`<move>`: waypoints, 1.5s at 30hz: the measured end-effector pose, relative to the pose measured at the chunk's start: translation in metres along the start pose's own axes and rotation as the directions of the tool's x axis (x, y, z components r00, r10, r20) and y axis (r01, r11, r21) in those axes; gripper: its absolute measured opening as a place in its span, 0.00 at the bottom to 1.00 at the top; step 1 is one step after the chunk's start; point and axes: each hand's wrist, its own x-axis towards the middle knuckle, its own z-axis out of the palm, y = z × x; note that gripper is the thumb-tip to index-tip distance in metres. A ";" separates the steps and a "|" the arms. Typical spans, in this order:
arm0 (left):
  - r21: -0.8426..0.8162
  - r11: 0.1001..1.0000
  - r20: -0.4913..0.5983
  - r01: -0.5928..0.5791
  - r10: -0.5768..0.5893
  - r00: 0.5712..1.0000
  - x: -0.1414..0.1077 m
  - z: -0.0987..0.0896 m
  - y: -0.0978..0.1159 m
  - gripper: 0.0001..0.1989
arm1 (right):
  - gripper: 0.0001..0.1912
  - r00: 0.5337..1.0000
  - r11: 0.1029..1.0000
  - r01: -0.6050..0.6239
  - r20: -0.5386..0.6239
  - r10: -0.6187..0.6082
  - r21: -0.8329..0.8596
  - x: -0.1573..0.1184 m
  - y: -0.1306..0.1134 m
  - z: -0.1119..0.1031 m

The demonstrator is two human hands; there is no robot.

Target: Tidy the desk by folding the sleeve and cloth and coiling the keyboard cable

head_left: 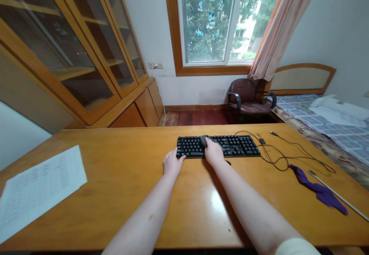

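At the far middle of the desk (129, 186), head view: keyboard (242, 147) lies flat, long side across, its front edge towards the person. Left hand (171, 163) is at the keyboard's left end, fingers along that end, thumb at the front corner; contact seems clear, but cannot tell whether it clamps the end or only rests there. Right hand (213, 152) is over the middle of the keys, fingers closed round a dark grey thing (203, 141); part of it appears to show on the far side of the hand as well. Cannot tell what it is, since the hand covers much of it. Step in hand, as judged: the right hand works the grey thing over the keys while the left steadies the keyboard. Next move, as judged, calls for light, even pressure from the right and a firm left end, so that the keyboard does not slide on the smooth top. Cable (279, 157) lies in loose loops just beyond the keyboard's right end, plug (273, 133) free on the desk; a sideways push could drag it. Purple cloth (317, 189) and thin stick (340, 197) lie to the right, untouched; papers (43, 187) lie well apart, to the left.
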 end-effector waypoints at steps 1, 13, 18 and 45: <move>0.004 1.000 0.000 0.000 0.000 1.000 0.000 0.000 0.000 0.25 | 0.27 0.999 1.000 0.030 0.024 -0.030 0.009 -0.002 -0.011 0.004; -0.092 0.986 0.021 0.136 -0.135 0.991 0.001 0.000 0.002 0.35 | 0.25 0.919 0.925 0.381 0.109 -0.379 0.006 -0.003 -0.086 0.012; -0.113 0.984 0.017 0.138 -0.137 0.990 0.001 0.004 0.000 0.43 | 0.24 0.913 0.907 0.370 0.260 -0.315 -0.200 -0.004 -0.066 0.000; -0.085 0.991 -0.012 0.102 -0.103 0.995 0.002 0.006 -0.001 0.39 | 0.25 0.936 0.847 -0.343 -0.073 0.344 -0.406 0.015 0.188 -0.108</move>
